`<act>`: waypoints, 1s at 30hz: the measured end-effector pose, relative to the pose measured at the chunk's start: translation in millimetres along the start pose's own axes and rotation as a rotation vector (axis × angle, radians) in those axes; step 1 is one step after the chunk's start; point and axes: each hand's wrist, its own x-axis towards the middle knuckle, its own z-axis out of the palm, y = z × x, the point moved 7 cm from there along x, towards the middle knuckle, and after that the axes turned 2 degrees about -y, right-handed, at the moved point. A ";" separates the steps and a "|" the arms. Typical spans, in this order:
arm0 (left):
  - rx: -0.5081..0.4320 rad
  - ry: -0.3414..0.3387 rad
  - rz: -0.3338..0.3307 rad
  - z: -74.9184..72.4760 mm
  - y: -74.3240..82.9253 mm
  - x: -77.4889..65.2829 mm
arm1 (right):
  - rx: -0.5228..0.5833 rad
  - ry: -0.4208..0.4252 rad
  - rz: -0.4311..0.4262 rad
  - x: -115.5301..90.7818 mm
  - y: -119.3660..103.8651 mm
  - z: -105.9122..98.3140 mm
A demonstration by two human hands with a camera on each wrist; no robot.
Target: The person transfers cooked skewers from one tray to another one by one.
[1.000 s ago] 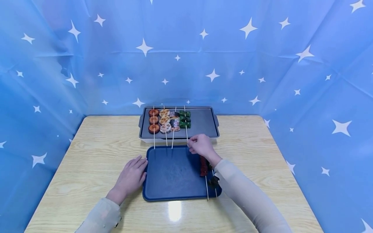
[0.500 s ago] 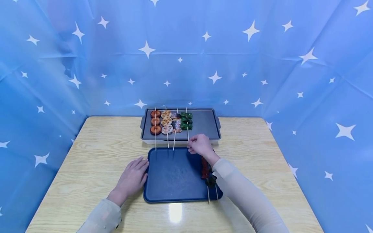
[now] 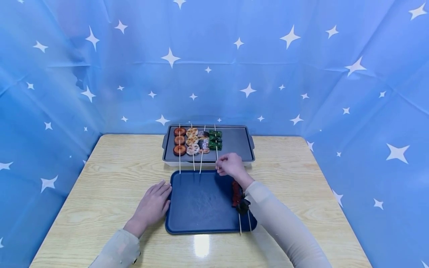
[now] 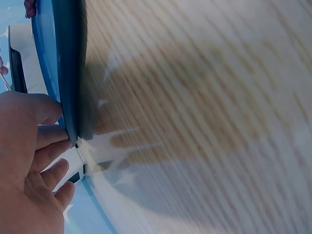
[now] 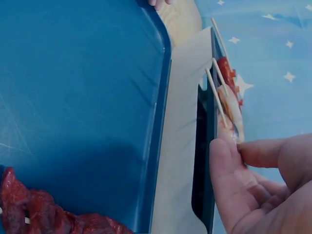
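Note:
My right hand [image 3: 232, 165] pinches the stick of a skewer of green pepper pieces [image 3: 215, 140], which lies on the dark grill plate [image 3: 238, 143]. In the right wrist view, thumb and forefinger of that hand [image 5: 265, 180] meet at the plate's near edge, and the peppers are hidden. My left hand [image 3: 152, 204] rests at the left edge of the blue tray [image 3: 197, 208], its fingers touching the rim. On the tray's right side lie a red meat skewer [image 3: 236, 194] and a skewer with black pieces [image 3: 242, 207], partly covered by my right sleeve.
Left of the peppers on the grill plate lie a skewer of round brown slices [image 3: 180, 140], one of lotus root slices [image 3: 192, 140] and one of fish-like pieces [image 3: 203, 143]. Their sticks reach over the near edge. A starry blue curtain [image 3: 207, 100] stands behind the wooden table [image 3: 110, 163].
The view has shifted slightly, so everything sits a little lower and further right in it. The right hand keeps its pinch on the pepper skewer. The left hand stays at the tray.

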 end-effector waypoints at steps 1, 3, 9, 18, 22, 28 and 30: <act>0.000 -0.001 0.000 0.1 0.0 0.2 | 0.009 -0.001 0.008 0.3 0.3 -0.5; 0.001 -0.003 -0.001 0.7 -0.2 0.5 | 0.029 -0.003 0.024 1.1 1.3 -1.4; 0.007 -0.017 -0.006 2.3 -1.3 0.8 | 0.083 -0.026 0.062 3.3 4.0 -4.4; 0.001 -0.016 -0.010 1.5 0.0 1.1 | 0.070 -0.051 0.063 4.9 1.8 -8.3; 0.009 -0.023 -0.008 2.6 0.2 1.3 | 0.094 -0.084 0.066 2.6 -1.5 -8.5; 0.005 -0.025 -0.013 3.3 -0.7 0.8 | 0.134 -0.098 0.055 3.7 -1.8 -9.0; 0.005 -0.023 -0.014 3.6 -1.1 0.9 | 0.135 -0.096 0.048 4.2 -1.8 -9.0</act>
